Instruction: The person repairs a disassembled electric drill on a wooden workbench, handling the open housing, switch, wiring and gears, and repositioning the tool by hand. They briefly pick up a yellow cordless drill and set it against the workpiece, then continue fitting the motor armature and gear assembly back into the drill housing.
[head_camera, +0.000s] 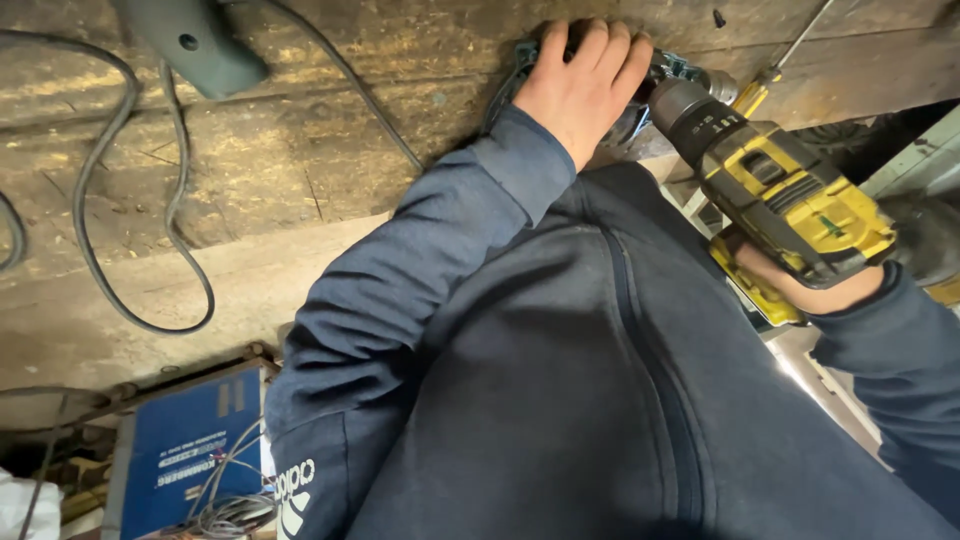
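The left hand (580, 85) lies palm down with its fingers curled over a small dark metal part (640, 105) at the far edge of the wooden surface (300, 150), pressing it in place; the part is mostly hidden under the hand, so its kind cannot be told. The right hand (815, 290) is wrapped around the grip of a yellow and black cordless drill (790, 195) (only the wrist side of the hand shows beneath the tool body); the drill is tilted, its grey chuck (690, 105) pointing up and left, just beside the left hand's fingers and touching the held part. Both arms wear dark blue sleeves, and the zipped jacket (600, 400) fills the middle of the view; a yellow-handled screwdriver (765, 85) lies past the chuck. Further left, a black cable (130, 290) loops across the worn planks, and a grey-green tool handle (195, 45) rests at the top edge; lower left stands a blue box (180, 450) with thin wires (225, 510) bundled on it.
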